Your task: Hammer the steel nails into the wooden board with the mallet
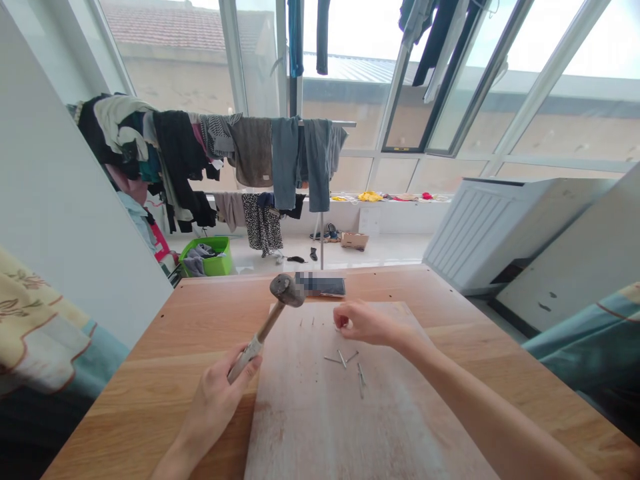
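Holding the hammer (273, 313) low on its wooden handle, my left grip (220, 393) is wrapped tight around the shaft, thumb on top, at the near left edge of the pale board (310, 413). The handle slants up and away to the right, so the grey head hangs raised over the board's far left part, clear of it. My right arm reaches in from the lower right across the board, forearm stretched out. My right grip (363, 322) is narrowed to a pinch, fingertips (341, 323) drawn together and pointing left, low over the board just right of the head. Whether a nail sits in that pinch I cannot tell; it is too small. Some standing nails (306, 322) rise from the board between head and pinch, and loose nails (345, 359) lie flat near my right wrist. The board lies on the wooden counter (175, 347), with a phone (327, 287) beyond its far edge.
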Tool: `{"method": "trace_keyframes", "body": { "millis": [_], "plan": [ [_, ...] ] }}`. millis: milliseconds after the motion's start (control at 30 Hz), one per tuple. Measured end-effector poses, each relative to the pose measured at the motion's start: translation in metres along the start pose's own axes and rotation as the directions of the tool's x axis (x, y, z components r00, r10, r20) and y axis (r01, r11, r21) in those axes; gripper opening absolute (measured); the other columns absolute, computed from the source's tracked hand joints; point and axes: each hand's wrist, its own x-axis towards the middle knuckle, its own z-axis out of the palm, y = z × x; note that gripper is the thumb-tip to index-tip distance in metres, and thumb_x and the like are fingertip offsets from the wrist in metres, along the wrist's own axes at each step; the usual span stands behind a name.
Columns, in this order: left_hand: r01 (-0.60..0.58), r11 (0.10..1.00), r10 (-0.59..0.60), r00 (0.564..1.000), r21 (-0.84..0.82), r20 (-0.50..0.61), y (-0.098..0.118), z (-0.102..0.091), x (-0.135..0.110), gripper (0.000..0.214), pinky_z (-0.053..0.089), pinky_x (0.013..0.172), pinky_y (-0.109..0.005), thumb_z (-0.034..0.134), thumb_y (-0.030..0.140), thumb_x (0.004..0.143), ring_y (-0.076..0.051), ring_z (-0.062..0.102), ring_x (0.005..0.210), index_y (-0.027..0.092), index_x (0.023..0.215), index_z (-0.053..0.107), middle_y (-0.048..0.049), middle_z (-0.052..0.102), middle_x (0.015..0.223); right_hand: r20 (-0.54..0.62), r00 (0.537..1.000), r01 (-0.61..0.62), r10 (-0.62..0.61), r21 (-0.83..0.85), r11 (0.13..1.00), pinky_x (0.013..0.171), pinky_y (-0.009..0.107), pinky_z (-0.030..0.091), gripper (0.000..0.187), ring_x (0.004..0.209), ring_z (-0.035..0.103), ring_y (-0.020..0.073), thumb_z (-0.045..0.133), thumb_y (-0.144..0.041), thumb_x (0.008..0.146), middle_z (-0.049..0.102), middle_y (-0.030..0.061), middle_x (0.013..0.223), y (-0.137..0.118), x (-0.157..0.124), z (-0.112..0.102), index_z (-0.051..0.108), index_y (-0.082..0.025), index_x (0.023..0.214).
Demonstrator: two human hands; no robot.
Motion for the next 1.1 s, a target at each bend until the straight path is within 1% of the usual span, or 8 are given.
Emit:
{"method": "trace_keyframes", "body": {
  "millis": [133, 233, 300, 367, 467, 600, 900, 1100],
  "plan": [
    [-0.006, 1.000, 0.006, 1.000, 0.006, -0.008, 0.000, 0.000, 0.000, 0.048, 0.050, 0.062, -0.025, 0.051, 0.064, 0.087, -0.021, 0.067, 0.066, 0.024, 0.103, 0.073, 0.0020, 0.070, 0.069, -0.048, 0.999, 0.021, -0.021, -0.001, 1.000, 0.064, 0.029, 0.041, 0.025, 0.069, 0.059, 0.0192, 0.060, 0.003, 0.067, 0.067, 0.0043, 0.066, -0.004, 0.000, 0.001, 0.066, -0.021, 0.063],
    [0.005, 1.000, -0.005, 1.000, -0.009, 0.007, 0.000, -0.001, -0.002, 0.048, 0.051, 0.066, -0.025, 0.051, 0.063, 0.087, -0.022, 0.070, 0.073, 0.024, 0.104, 0.072, 0.0010, 0.074, 0.075, -0.107, 0.994, 0.031, -0.025, 0.058, 0.998, 0.074, 0.031, 0.045, 0.026, 0.078, 0.064, 0.0210, 0.059, 0.001, 0.073, 0.071, 0.0066, 0.076, -0.005, 0.006, 0.004, 0.073, -0.021, 0.072],
    [0.012, 1.000, -0.012, 1.000, -0.014, 0.022, 0.000, -0.002, -0.002, 0.049, 0.052, 0.069, -0.026, 0.051, 0.063, 0.087, -0.023, 0.071, 0.077, 0.023, 0.105, 0.072, 0.0002, 0.075, 0.079, -0.155, 0.988, 0.025, -0.005, 0.125, 0.992, 0.076, 0.031, 0.048, 0.023, 0.080, 0.065, 0.0198, 0.059, -0.005, 0.079, 0.074, 0.0066, 0.086, -0.002, 0.012, 0.009, 0.075, -0.021, 0.081],
    [0.014, 1.000, -0.014, 1.000, -0.016, 0.028, 0.000, -0.002, -0.002, 0.049, 0.052, 0.071, -0.026, 0.051, 0.063, 0.087, -0.024, 0.072, 0.081, 0.023, 0.106, 0.071, -0.0004, 0.076, 0.082, -0.206, 0.978, 0.010, 0.032, 0.200, 0.980, 0.073, 0.030, 0.051, 0.018, 0.076, 0.066, 0.0176, 0.059, -0.011, 0.083, 0.075, 0.0047, 0.086, 0.002, 0.016, 0.018, 0.074, -0.020, 0.086],
    [0.011, 1.000, -0.010, 1.000, -0.022, 0.028, 0.000, -0.002, -0.002, 0.049, 0.053, 0.071, -0.025, 0.051, 0.063, 0.088, -0.024, 0.072, 0.084, 0.023, 0.108, 0.071, -0.0004, 0.077, 0.084, -0.269, 0.959, -0.001, 0.087, 0.302, 0.953, 0.071, 0.028, 0.054, 0.011, 0.073, 0.067, 0.0164, 0.061, -0.017, 0.084, 0.074, 0.0023, 0.080, 0.008, 0.019, 0.034, 0.072, -0.019, 0.086],
    [0.011, 1.000, -0.011, 0.999, -0.019, 0.032, -0.001, -0.001, -0.002, 0.049, 0.053, 0.069, -0.025, 0.051, 0.063, 0.088, -0.024, 0.072, 0.083, 0.023, 0.107, 0.071, -0.0004, 0.077, 0.084, -0.293, 0.949, 0.000, 0.121, 0.382, 0.924, 0.071, 0.028, 0.054, 0.008, 0.072, 0.069, 0.0163, 0.062, -0.017, 0.082, 0.074, 0.0016, 0.076, 0.011, 0.019, 0.051, 0.069, -0.019, 0.082],
    [0.009, 1.000, -0.008, 0.999, -0.012, 0.038, 0.002, -0.001, -0.002, 0.049, 0.052, 0.069, -0.025, 0.051, 0.063, 0.088, -0.023, 0.071, 0.080, 0.022, 0.106, 0.071, 0.0003, 0.075, 0.080, -0.323, 0.936, 0.000, 0.138, 0.394, 0.919, 0.069, 0.028, 0.050, 0.004, 0.069, 0.064, 0.0153, 0.063, -0.017, 0.080, 0.071, 0.0012, 0.077, 0.004, 0.012, 0.055, 0.065, -0.020, 0.081],
    [-0.003, 1.000, 0.002, 0.998, 0.015, 0.070, 0.009, 0.000, -0.003, 0.048, 0.049, 0.067, -0.024, 0.049, 0.062, 0.089, -0.023, 0.070, 0.081, 0.022, 0.108, 0.069, 0.0002, 0.075, 0.082, -0.334, 0.925, -0.024, 0.179, 0.421, 0.907, 0.066, 0.026, 0.049, 0.028, 0.064, 0.060, 0.0132, 0.065, -0.016, 0.078, 0.074, -0.0006, 0.081, 0.006, 0.011, 0.060, 0.059, -0.020, 0.105]
  ]
}}
